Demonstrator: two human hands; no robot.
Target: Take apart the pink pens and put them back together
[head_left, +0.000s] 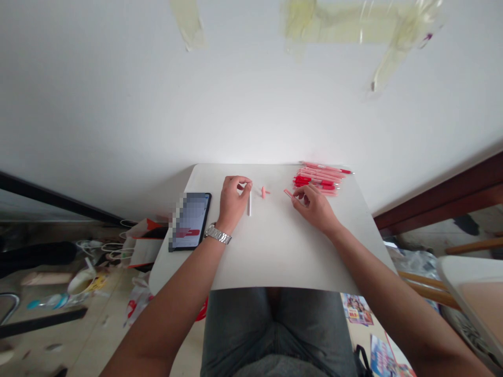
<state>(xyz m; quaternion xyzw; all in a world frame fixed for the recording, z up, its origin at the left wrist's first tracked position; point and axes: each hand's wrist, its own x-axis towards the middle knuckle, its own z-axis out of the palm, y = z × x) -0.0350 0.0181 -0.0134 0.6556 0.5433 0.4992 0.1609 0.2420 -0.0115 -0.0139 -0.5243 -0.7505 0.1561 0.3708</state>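
Observation:
My left hand (234, 200), with a metal-banded watch on the wrist, is closed in a pinch at the upper end of a thin white stick (249, 205), which looks like a pen refill or tube. My right hand (313, 205) has its fingers closed around a slim pink pen barrel (288, 193); part of it is hidden by the fingers. Between the hands, small pink pen parts (263, 192) lie on the white table (271, 251). Just beyond my right hand is a pile of pink and red pens (320, 175).
A phone (192, 222) lies to the left of my left forearm. The white wall (243, 104) rises right behind the table, with yellowed tape (353, 23) on it. Bags and a clear bottle (51, 301) are on the floor at left. At right stands another white-topped piece of furniture (467, 267).

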